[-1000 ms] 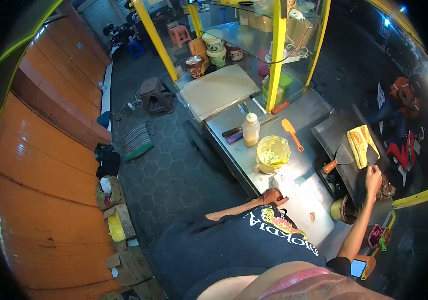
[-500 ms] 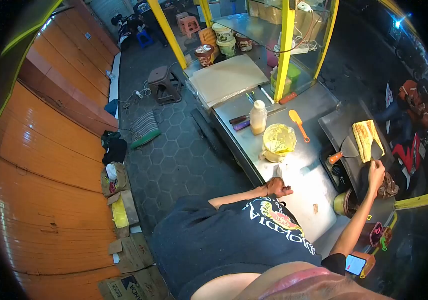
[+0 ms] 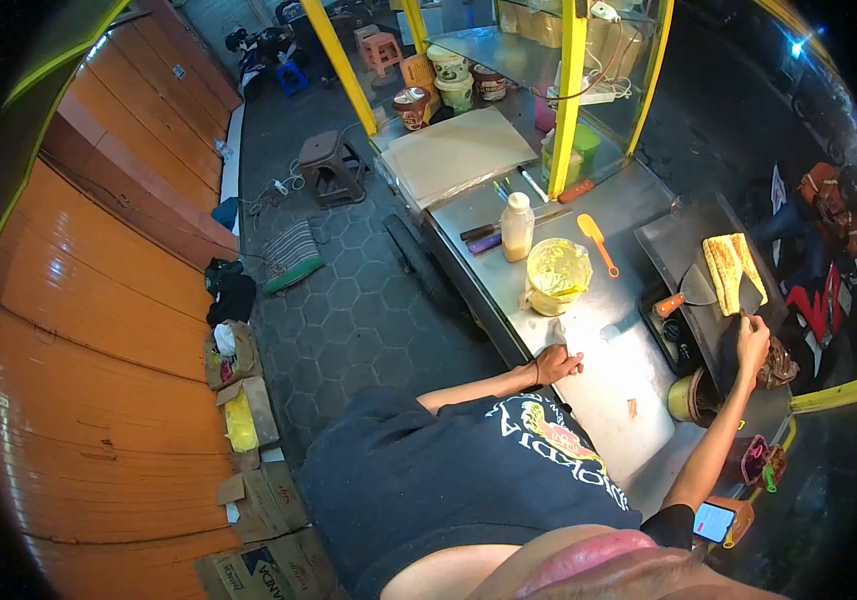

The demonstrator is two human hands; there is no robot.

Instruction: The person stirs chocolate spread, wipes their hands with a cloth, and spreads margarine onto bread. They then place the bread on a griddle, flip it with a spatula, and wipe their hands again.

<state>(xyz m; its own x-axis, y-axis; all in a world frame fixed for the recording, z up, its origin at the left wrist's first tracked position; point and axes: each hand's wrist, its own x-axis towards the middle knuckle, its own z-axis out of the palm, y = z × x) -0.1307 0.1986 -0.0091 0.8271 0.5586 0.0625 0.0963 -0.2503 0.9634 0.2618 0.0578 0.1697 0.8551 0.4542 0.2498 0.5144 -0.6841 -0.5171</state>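
My right hand [image 3: 751,338] grips the handle of a metal spatula [image 3: 749,297] whose blade lies against a folded golden flatbread [image 3: 729,272] on the dark griddle [image 3: 676,248]. My left hand [image 3: 555,363] rests with fingers apart on the near edge of the white cutting board [image 3: 616,390], holding nothing. A second scraper with an orange handle [image 3: 682,294] lies on the griddle left of the flatbread.
On the steel counter [image 3: 508,285] stand a squeeze bottle [image 3: 516,228], a yellow tub [image 3: 556,277], an orange spatula [image 3: 595,243] and knives. A stool [image 3: 328,166] stands on the paving to the left. Cardboard boxes [image 3: 248,490] line the orange shutter.
My left hand slid a little farther along the cutting board's edge and its fingers spread. My right hand stayed on the spatula at the flatbread.
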